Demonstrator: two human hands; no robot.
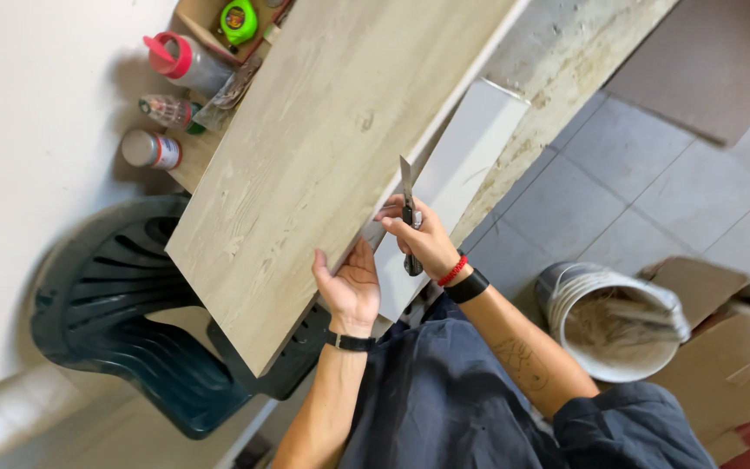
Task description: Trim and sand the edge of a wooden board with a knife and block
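Wood-grain board [323,148] (pale) on chairs [132,304]

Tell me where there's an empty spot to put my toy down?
The big wood-grain plank is bare across its top, from the left hand at its near edge up to the far end. The grey floor tiles between the workbench and the bucket are bare too. The shelf corner by the wall is crowded with bottles and a tape measure.
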